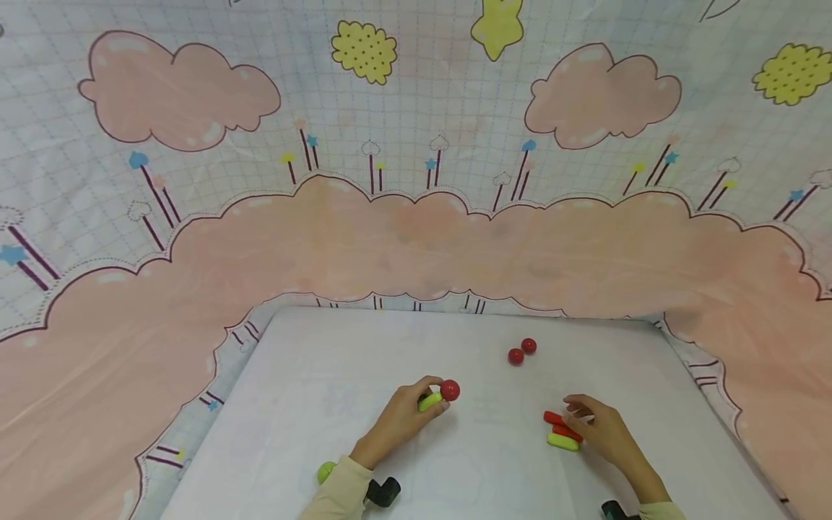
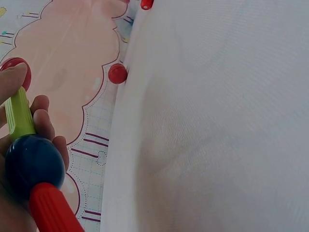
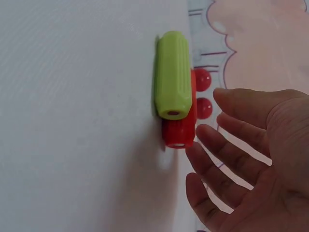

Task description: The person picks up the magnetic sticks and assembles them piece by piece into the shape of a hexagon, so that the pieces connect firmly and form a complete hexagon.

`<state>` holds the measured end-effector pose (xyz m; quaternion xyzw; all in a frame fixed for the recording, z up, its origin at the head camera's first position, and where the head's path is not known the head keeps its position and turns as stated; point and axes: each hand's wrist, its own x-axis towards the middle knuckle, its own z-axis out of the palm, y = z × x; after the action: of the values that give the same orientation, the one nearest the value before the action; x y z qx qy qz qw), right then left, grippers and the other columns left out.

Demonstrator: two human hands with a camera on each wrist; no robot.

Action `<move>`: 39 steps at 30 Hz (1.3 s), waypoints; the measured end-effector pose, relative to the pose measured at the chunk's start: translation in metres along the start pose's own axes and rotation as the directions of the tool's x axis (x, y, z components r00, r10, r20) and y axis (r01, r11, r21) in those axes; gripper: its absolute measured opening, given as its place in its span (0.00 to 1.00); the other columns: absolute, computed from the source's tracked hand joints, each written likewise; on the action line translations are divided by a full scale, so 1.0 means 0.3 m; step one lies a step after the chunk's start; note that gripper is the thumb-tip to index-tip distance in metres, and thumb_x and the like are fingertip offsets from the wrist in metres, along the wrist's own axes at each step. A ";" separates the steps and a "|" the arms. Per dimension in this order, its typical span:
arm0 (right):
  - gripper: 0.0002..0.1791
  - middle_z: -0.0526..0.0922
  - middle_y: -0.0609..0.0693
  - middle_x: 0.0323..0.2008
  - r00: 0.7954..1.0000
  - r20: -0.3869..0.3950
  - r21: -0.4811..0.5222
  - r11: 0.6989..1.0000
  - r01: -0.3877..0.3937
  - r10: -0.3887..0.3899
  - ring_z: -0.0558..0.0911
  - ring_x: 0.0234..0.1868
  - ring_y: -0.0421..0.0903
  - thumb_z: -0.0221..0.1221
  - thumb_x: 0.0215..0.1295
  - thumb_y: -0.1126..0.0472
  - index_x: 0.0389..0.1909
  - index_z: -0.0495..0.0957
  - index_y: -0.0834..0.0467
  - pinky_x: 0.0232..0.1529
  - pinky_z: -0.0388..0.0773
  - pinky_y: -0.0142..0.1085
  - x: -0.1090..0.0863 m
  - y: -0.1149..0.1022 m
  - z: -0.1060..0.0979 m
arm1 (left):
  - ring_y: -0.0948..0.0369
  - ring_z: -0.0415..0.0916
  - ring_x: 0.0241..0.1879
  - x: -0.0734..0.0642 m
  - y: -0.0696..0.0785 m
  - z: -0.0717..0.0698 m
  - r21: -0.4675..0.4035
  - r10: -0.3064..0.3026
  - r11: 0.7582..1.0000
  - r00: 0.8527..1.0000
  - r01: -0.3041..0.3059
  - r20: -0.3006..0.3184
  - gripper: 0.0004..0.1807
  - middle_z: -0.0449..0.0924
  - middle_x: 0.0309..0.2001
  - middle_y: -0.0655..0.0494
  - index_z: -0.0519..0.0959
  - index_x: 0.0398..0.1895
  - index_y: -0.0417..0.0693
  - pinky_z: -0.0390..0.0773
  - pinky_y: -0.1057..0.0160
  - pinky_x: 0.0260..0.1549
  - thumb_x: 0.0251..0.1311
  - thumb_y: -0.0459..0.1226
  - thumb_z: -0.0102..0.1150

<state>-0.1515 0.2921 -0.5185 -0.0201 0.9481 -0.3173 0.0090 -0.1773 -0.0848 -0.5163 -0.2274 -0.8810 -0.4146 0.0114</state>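
Note:
My left hand (image 1: 399,419) grips a joined toy piece above the white table. In the left wrist view that piece runs from a red ball (image 2: 25,79) under the thumb through a green rod (image 2: 20,115) and a dark blue ball (image 2: 35,166) to a red rod (image 2: 54,210). My right hand (image 1: 607,432) is beside a small group of loose rods, its fingers apart and slightly bent, nothing held. That group has a green rod (image 3: 173,77), a red rod (image 3: 178,134) and another red rod (image 1: 552,417).
Two red balls (image 1: 516,357) lie farther back on the table (image 1: 403,339). A green ball (image 1: 326,473) shows beside the left sleeve, partly hidden by it. Patterned cloth (image 1: 416,245) with clouds surrounds the table's back and sides.

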 end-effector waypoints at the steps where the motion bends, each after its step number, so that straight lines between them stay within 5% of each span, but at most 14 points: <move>1: 0.20 0.85 0.52 0.44 1.000 0.004 0.005 1.000 -0.006 0.006 0.81 0.45 0.48 0.63 0.65 0.59 0.55 0.77 0.61 0.44 0.79 0.39 0.000 0.006 0.000 | 0.69 0.67 0.28 0.001 -0.001 0.000 0.000 -0.001 1.000 1.000 0.001 0.002 0.19 0.79 0.32 0.61 0.76 0.56 0.56 0.70 0.72 0.29 0.64 0.49 0.61; 8: 0.22 0.83 0.54 0.46 0.998 0.043 0.031 0.998 -0.046 0.044 0.82 0.45 0.50 0.64 0.63 0.58 0.56 0.76 0.62 0.47 0.80 0.46 0.002 0.028 0.001 | 0.70 0.67 0.27 0.003 -0.001 -0.004 -0.006 0.016 1.000 1.000 -0.016 -0.004 0.19 0.79 0.31 0.61 0.76 0.55 0.55 0.70 0.72 0.28 0.64 0.49 0.61; 20: 0.13 0.85 0.52 0.43 0.996 0.081 0.005 0.999 -0.045 0.044 0.79 0.39 0.44 0.63 0.64 0.60 0.47 0.82 0.58 0.41 0.79 0.40 0.018 0.035 0.018 | 0.72 0.66 0.26 0.000 -0.001 -0.005 0.003 0.051 0.999 0.998 -0.051 -0.024 0.18 0.79 0.30 0.61 0.77 0.54 0.54 0.69 0.72 0.27 0.64 0.48 0.62; 39: 0.11 0.85 0.52 0.45 0.998 -0.007 0.028 0.998 0.055 -0.055 0.82 0.45 0.48 0.63 0.65 0.62 0.48 0.82 0.57 0.49 0.81 0.45 0.053 -0.061 0.015 | 0.71 0.66 0.26 -0.002 -0.002 -0.002 -0.005 0.049 0.999 0.998 -0.049 -0.033 0.19 0.79 0.30 0.61 0.76 0.55 0.54 0.69 0.73 0.27 0.64 0.48 0.61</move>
<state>-0.1665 0.2743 -0.5111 -0.0450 0.9426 -0.3309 -0.0026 -0.1771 -0.0858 -0.5163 -0.2421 -0.8737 -0.4206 0.0351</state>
